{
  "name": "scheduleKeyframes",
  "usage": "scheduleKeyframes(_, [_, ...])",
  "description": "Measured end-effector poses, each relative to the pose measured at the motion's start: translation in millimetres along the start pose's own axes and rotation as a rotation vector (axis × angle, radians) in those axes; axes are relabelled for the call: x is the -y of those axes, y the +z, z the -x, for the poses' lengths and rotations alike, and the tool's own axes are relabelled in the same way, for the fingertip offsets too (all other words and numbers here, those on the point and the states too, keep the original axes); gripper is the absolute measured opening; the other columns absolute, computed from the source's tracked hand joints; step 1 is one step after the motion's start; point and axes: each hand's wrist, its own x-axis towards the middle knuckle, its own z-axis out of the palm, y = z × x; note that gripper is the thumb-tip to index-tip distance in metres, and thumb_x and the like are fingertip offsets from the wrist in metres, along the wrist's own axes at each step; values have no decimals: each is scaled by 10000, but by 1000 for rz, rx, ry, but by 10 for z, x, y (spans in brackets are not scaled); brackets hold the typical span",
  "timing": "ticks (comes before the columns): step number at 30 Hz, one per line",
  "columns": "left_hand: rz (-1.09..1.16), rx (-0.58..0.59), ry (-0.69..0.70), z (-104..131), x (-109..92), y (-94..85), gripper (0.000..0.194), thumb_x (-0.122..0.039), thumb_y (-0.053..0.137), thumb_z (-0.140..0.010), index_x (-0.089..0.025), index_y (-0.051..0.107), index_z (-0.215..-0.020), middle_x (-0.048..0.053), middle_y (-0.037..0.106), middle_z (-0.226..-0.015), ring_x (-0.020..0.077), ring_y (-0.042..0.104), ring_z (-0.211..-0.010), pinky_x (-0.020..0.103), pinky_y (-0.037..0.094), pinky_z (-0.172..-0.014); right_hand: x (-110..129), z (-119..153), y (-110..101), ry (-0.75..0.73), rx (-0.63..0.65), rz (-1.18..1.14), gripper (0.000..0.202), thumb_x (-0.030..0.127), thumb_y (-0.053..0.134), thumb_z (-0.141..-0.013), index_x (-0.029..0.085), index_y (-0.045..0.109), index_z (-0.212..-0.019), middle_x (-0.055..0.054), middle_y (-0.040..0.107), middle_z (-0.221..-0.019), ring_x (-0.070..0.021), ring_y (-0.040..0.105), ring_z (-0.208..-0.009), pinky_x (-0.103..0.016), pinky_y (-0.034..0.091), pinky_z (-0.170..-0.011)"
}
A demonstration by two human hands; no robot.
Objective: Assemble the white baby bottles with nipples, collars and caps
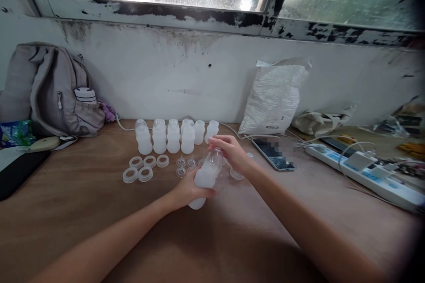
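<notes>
Tilted to the right, a frosted white baby bottle (205, 178) is wrapped by my left hand (184, 191). On its upper end sits a clear dome cap (215, 157), and the fingers of my right hand (232, 149) close around the top of that cap. Behind stands a row of similar bottles (160, 138), several with clear caps on. White collar rings (145, 174) lie to the left of my hands. Clear teats (181, 171) are beside my left hand, some of them partly hidden by it. Beneath my right wrist lies another clear round piece (236, 174).
At the left are a grey backpack (49, 88) and a black flat item (23, 172). A phone (272, 154), a white padded bag (272, 97) and a power strip (365, 174) with cables lie to the right. The wall and window rise behind the wooden table (99, 212).
</notes>
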Motion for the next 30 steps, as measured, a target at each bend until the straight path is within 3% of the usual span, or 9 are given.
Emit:
scheduleKeyframes(4, [-82, 30, 25, 4, -10, 13, 426, -194, 715, -560, -154, 505, -929, -11, 556, -696, 127, 509, -635, 249, 380, -600, 42, 22, -45, 116, 113, -57, 428, 463, 503, -751, 145, 450, -469, 0, 501, -587, -89, 422, -536, -242, 303, -540])
scheduleKeyframes(7, [-114, 59, 23, 5, -13, 5, 421, -182, 710, -562, -161, 505, -928, -15, 548, -701, 122, 491, -633, 246, 376, -594, 126, 69, -31, 170, 219, -5, 375, 445, 513, -755, 144, 512, -531, -6, 530, -604, -101, 450, -574, -249, 331, -588])
scheduleKeyframes(11, [-141, 98, -1, 23, -30, -7, 276, -172, 685, -578, -154, 519, -798, -10, 530, -675, 124, 476, -625, 247, 367, -568, 183, 106, -10, 283, 493, -11, 328, 402, 463, -795, 127, 617, -705, -61, 609, -797, -149, 527, -730, -268, 372, -667])
scheduleKeyframes(13, [-143, 109, -11, 38, -43, 0, 223, -169, 676, -581, -150, 512, -730, -13, 514, -647, 119, 463, -606, 243, 354, -546, 159, 106, -16, 338, 563, -32, 331, 392, 448, -799, 122, 625, -724, -72, 617, -836, -164, 537, -754, -269, 382, -666])
scheduleKeyframes(22, [-143, 156, -35, 79, -48, -5, 227, -179, 686, -563, -140, 482, -652, -23, 487, -622, 94, 430, -580, 218, 325, -516, 65, 115, 9, 308, 610, -116, 232, 230, 427, -773, 124, 618, -694, -46, 590, -758, -137, 520, -705, -232, 381, -618])
scheduleKeyframes(27, [-12, 275, -187, 76, -56, -53, 219, -167, 669, -563, -138, 515, -716, -5, 544, -604, 108, 498, -530, 233, 390, -499, 9, 108, 13, 323, 604, -233, 212, 207, 425, -758, 112, 615, -759, -54, 585, -791, -130, 520, -704, -225, 387, -620])
scheduleKeyframes(30, [22, 327, -274, 58, -109, -122, 245, -161, 673, -557, -140, 548, -768, -6, 564, -602, 109, 530, -503, 235, 425, -494, -82, 100, -1, 385, 553, -262, 163, 227, 483, -739, 123, 607, -715, -29, 555, -721, -109, 493, -627, -200, 359, -543])
